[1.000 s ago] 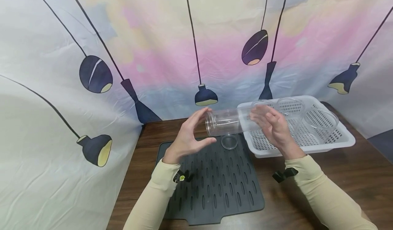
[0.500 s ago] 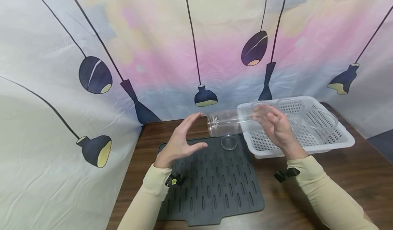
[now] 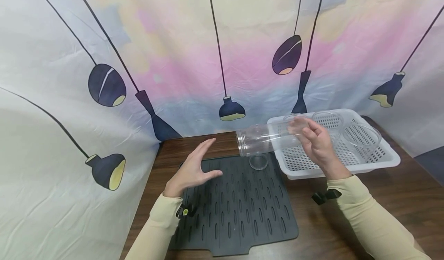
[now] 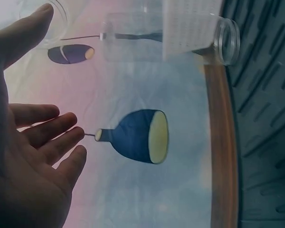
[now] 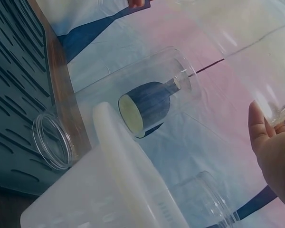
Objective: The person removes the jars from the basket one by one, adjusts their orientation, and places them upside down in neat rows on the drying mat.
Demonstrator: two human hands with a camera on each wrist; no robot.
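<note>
In the head view my right hand (image 3: pixel 320 148) holds a clear jar (image 3: pixel 261 140) by its base end. The jar lies sideways in the air, its threaded mouth pointing left. My left hand (image 3: pixel 190 172) is apart from it over the left of the dark ribbed mat (image 3: pixel 239 206), thumb and fingers spread, touching nothing. Below the held jar, the rim of a second clear jar (image 3: pixel 258 162) rests on the mat's back right corner. The right wrist view shows this jar (image 5: pixel 111 90) standing mouth down, and my right fingers (image 5: pixel 257 130) at the held jar's base.
A white perforated basket (image 3: pixel 392 160) stands on the brown wooden table (image 3: pixel 412 206), right of the mat. Inside are several more clear jars (image 3: pixel 362 138). A cloth (image 3: pixel 194 59) printed with dark lamps hangs behind the table.
My left hand has drawn back to the left and down, away from the jar's mouth. The right hand with the jar has shifted slightly right.
</note>
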